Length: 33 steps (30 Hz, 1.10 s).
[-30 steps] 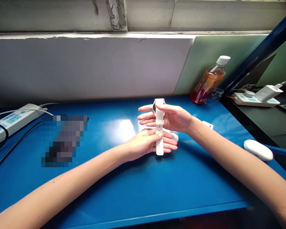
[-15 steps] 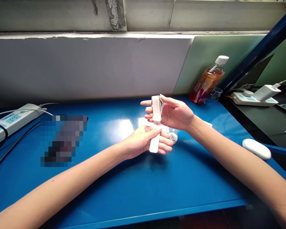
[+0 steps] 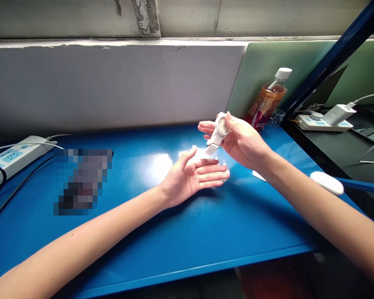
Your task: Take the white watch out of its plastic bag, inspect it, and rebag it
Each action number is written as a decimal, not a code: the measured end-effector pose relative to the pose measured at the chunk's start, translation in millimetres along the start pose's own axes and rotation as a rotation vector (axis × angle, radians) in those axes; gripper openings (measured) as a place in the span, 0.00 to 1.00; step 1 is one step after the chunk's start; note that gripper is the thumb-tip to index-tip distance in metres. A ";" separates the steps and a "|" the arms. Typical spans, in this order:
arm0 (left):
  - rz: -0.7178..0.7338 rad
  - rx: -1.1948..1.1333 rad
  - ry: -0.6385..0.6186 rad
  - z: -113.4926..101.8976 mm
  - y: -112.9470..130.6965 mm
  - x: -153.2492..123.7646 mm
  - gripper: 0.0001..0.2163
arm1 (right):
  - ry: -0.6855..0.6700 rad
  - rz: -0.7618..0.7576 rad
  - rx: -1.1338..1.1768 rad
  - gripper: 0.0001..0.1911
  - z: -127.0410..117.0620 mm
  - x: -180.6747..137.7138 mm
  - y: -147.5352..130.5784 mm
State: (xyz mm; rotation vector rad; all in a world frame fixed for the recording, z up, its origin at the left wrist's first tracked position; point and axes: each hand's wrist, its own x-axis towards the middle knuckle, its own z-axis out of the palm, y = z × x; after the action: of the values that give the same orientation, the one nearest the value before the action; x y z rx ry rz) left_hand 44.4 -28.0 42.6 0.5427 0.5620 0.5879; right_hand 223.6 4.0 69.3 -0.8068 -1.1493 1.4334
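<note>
A white wristwatch [image 3: 222, 125] with a pale round dial is held by my right hand [image 3: 241, 139], the thumb at the edge of its case. Its strap [image 3: 214, 143] hangs down and to the left. Below it, my left hand [image 3: 190, 176] is palm up with fingers stretched out and thumb raised, holding nothing. Behind the left fingertips lies a small shiny object [image 3: 226, 172], mostly hidden, on the blue table [image 3: 162, 249].
On the left lie a power strip [image 3: 21, 155] with cables and a blurred-out dark flat object [image 3: 84, 178]. A drink bottle [image 3: 269, 99] and a clear cup [image 3: 276, 118] stand at the back right. A white oval case [image 3: 326, 183] lies beyond my right forearm, near another power strip [image 3: 326, 123].
My left hand has let go of the watch strap and its fingers have straightened. My right hand has lifted the watch up and right, and its dial now faces me.
</note>
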 end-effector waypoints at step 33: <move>0.149 0.489 -0.030 -2.9 -9.4 0.1 0.23 | -0.103 0.113 -0.015 0.18 -12.1 -33.9 11.0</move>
State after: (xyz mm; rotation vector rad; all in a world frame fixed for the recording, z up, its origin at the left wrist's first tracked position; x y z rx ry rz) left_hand 46.1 -33.6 34.8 1.0609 0.6438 0.5831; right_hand 237.8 -25.9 51.4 -0.8274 -1.2100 1.5768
